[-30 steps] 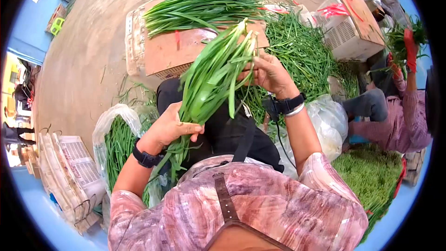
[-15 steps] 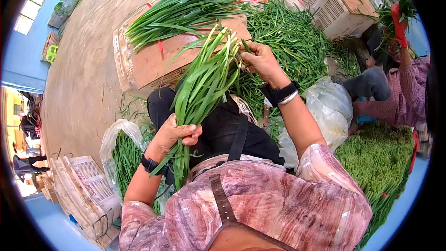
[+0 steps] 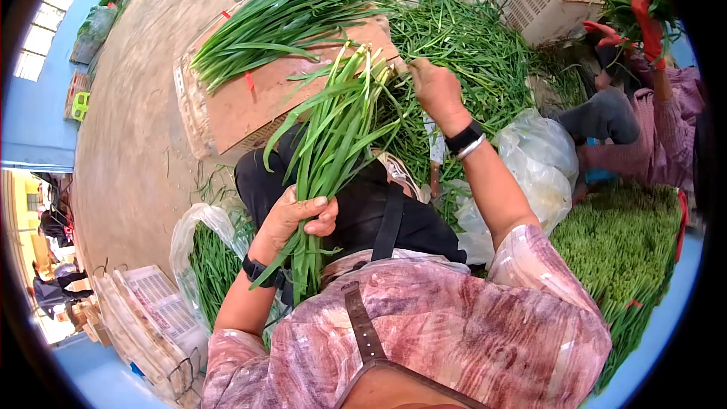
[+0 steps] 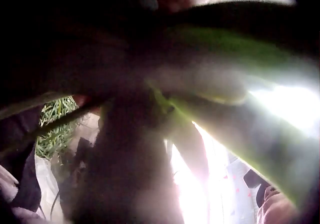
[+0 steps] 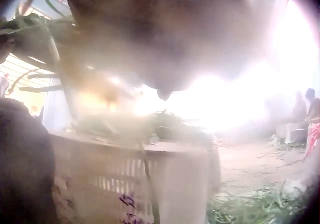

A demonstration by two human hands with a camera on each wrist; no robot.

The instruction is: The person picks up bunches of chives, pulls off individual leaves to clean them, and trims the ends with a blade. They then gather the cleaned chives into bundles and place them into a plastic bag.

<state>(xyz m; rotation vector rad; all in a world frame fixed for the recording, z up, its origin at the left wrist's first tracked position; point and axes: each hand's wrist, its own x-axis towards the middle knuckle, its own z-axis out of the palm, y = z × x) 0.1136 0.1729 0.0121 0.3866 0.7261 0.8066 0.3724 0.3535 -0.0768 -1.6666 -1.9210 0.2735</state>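
A loose bunch of garlic chives (image 3: 333, 129), long flat green leaves with pale stem ends, slants up in front of the lap. My left hand (image 3: 303, 216) grips it low, thumb across the leaves, whose tips trail below the fist. Right by the pale ends, my right hand (image 3: 439, 95) has its back to the head camera and its fingers bent; its fingertips are hidden, so I cannot tell whether they pinch a leaf. Dark blurred leaves (image 4: 230, 103) fill the left wrist view. In the right wrist view, the hand (image 5: 165, 43) is a blur at the top.
Trimmed chives (image 3: 291, 11) lie on a board (image 3: 235, 110) over a crate ahead. A loose green heap (image 3: 469, 45) spreads right of it, with a knife (image 3: 435, 148) nearby. Packed chives (image 3: 621, 250) stand at right. Another person's red gloves (image 3: 642, 19) hold greens.
My right hand has drawn away to the right from the stem ends, where it was pinching. The left hand keeps its grip; the bunch fans looser. The head view has shifted.
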